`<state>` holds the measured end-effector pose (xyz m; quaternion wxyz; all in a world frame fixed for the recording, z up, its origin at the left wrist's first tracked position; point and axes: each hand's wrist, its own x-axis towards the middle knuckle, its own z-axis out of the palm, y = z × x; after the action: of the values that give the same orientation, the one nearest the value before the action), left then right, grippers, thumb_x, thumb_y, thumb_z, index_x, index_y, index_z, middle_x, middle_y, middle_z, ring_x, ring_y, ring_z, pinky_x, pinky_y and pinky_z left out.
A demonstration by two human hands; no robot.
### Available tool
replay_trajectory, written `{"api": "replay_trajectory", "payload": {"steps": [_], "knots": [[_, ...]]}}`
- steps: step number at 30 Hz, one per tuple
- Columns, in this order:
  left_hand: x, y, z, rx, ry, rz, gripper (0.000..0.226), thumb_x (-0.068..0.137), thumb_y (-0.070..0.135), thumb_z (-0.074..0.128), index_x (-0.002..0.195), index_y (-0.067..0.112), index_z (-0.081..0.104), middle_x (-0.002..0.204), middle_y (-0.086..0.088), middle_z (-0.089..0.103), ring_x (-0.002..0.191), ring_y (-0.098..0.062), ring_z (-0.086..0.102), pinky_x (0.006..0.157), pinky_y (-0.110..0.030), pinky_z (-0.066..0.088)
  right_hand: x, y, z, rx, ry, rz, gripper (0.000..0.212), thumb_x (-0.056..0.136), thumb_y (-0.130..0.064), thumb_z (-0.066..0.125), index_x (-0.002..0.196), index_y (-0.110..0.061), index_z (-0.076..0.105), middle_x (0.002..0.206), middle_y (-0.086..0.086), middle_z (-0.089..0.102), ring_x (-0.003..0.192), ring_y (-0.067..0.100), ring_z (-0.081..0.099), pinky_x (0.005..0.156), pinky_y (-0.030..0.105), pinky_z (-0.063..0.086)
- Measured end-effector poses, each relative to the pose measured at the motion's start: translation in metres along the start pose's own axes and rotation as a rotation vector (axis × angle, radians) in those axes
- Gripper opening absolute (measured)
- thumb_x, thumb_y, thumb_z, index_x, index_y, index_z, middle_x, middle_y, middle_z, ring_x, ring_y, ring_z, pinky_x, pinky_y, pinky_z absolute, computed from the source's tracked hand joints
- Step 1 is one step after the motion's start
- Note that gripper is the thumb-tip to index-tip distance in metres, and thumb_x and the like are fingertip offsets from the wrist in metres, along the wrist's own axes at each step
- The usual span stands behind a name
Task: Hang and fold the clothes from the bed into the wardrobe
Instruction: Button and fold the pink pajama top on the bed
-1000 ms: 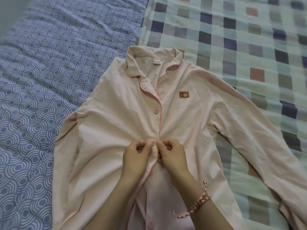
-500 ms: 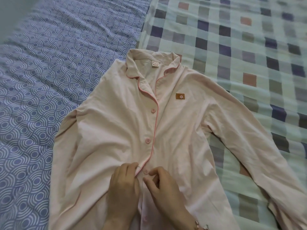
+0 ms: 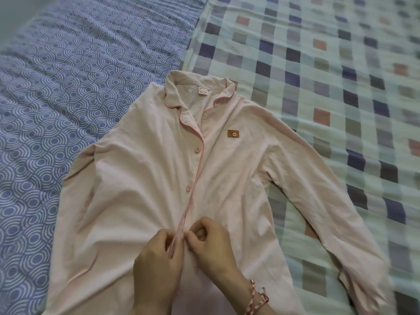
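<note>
Both forearms bare. Braided red-and-white string bracelet (image 3: 258, 300) at the right hand (image 3: 211, 242) wrist, tiny bead on it.

Pale pink pajama shirt (image 3: 141, 183) flat, face-up

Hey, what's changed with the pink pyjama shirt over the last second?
The left hand and right hand moved down the front toward the person, from the second button, now fastened, to the next spot, and pinch the piped edge there. The pink shirt stayed flat on the bed.
</note>
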<state>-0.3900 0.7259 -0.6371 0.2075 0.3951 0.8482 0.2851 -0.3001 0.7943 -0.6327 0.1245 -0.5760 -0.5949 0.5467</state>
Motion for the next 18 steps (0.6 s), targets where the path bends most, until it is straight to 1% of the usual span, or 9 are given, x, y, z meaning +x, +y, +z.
{"api": "replay_trajectory", "payload": {"steps": [1, 2, 4, 7, 9, 11, 15, 16, 18], "knots": [[0.0, 0.002, 0.001, -0.043, -0.028, -0.061, 0.021, 0.082, 0.028, 0.068, 0.065, 0.02, 0.057, 0.058, 0.005, 0.06, 0.059, -0.018, 0.057, 0.055, -0.032, 0.043, -0.002, 0.0, -0.003, 0.049, -0.004, 0.024, 0.019, 0.081, -0.015, 0.065, 0.066, -0.022, 0.055, 0.061, -0.005, 0.058, 0.056, 0.002, 0.054, 0.057, 0.013, 0.043], [0.0, 0.004, 0.003, -0.09, -0.053, -0.093, 0.022, 0.08, 0.022, 0.071, 0.064, 0.019, 0.056, 0.058, 0.004, 0.06, 0.058, -0.014, 0.058, 0.056, -0.028, 0.043, -0.004, 0.002, -0.007, 0.079, -0.01, 0.042, 0.017, 0.08, -0.015, 0.066, 0.067, -0.021, 0.057, 0.063, -0.002, 0.061, 0.058, 0.004, 0.056, 0.059, 0.015, 0.047], [0.001, 0.007, 0.004, -0.201, -0.096, -0.113, 0.019, 0.079, 0.015, 0.071, 0.064, 0.015, 0.06, 0.06, -0.001, 0.06, 0.061, -0.01, 0.056, 0.054, -0.014, 0.039, -0.005, 0.003, -0.013, 0.107, -0.021, 0.058, 0.015, 0.079, -0.015, 0.067, 0.068, -0.02, 0.059, 0.064, 0.001, 0.061, 0.061, 0.01, 0.058, 0.062, 0.02, 0.049], [0.001, 0.012, 0.004, -0.372, -0.154, -0.139, 0.015, 0.082, 0.013, 0.068, 0.068, 0.013, 0.065, 0.065, -0.007, 0.063, 0.063, -0.006, 0.055, 0.053, -0.01, 0.039, -0.005, 0.004, -0.021, 0.124, -0.047, 0.066, 0.015, 0.08, -0.014, 0.067, 0.068, -0.019, 0.06, 0.062, -0.003, 0.06, 0.062, 0.008, 0.056, 0.065, 0.021, 0.048], [0.0, 0.016, 0.005, -0.42, -0.15, -0.145, 0.013, 0.084, 0.014, 0.066, 0.071, 0.014, 0.067, 0.067, -0.008, 0.065, 0.063, -0.009, 0.056, 0.054, -0.011, 0.041, -0.005, 0.003, -0.025, 0.134, -0.057, 0.056, 0.012, 0.081, -0.013, 0.067, 0.07, -0.016, 0.062, 0.064, 0.0, 0.063, 0.062, 0.008, 0.058, 0.067, 0.023, 0.051], [-0.002, 0.017, 0.009, -0.452, -0.104, -0.178, 0.011, 0.084, 0.014, 0.067, 0.073, 0.016, 0.068, 0.07, -0.006, 0.066, 0.065, -0.012, 0.059, 0.056, -0.013, 0.044, -0.006, 0.003, -0.026, 0.188, -0.04, 0.056, 0.012, 0.081, -0.011, 0.069, 0.071, -0.013, 0.063, 0.065, 0.003, 0.065, 0.061, 0.01, 0.061, 0.067, 0.026, 0.053], [-0.006, 0.012, 0.013, -0.552, -0.122, -0.293, 0.01, 0.085, 0.018, 0.064, 0.077, 0.015, 0.071, 0.077, -0.005, 0.07, 0.075, -0.02, 0.066, 0.072, -0.034, 0.052, -0.012, 0.003, -0.023, 0.442, -0.006, 0.144, 0.008, 0.081, -0.002, 0.069, 0.076, -0.002, 0.063, 0.061, 0.005, 0.063, 0.053, 0.008, 0.059, 0.058, 0.021, 0.052], [-0.007, 0.012, 0.013, -0.565, -0.124, -0.306, 0.01, 0.086, 0.017, 0.064, 0.079, 0.015, 0.071, 0.079, -0.005, 0.071, 0.077, -0.021, 0.067, 0.073, -0.035, 0.053, -0.013, 0.003, -0.022, 0.484, 0.0, 0.155, 0.007, 0.081, -0.001, 0.069, 0.077, -0.001, 0.063, 0.061, 0.006, 0.063, 0.052, 0.008, 0.059, 0.057, 0.021, 0.051], [-0.008, 0.012, 0.011, -0.595, -0.121, -0.322, 0.009, 0.086, 0.012, 0.063, 0.082, 0.012, 0.071, 0.08, -0.006, 0.071, 0.078, -0.019, 0.067, 0.073, -0.032, 0.053, -0.015, 0.004, -0.019, 0.51, 0.012, 0.147, 0.005, 0.081, 0.001, 0.068, 0.078, 0.002, 0.064, 0.06, 0.007, 0.063, 0.052, 0.01, 0.058, 0.056, 0.021, 0.051]]}}
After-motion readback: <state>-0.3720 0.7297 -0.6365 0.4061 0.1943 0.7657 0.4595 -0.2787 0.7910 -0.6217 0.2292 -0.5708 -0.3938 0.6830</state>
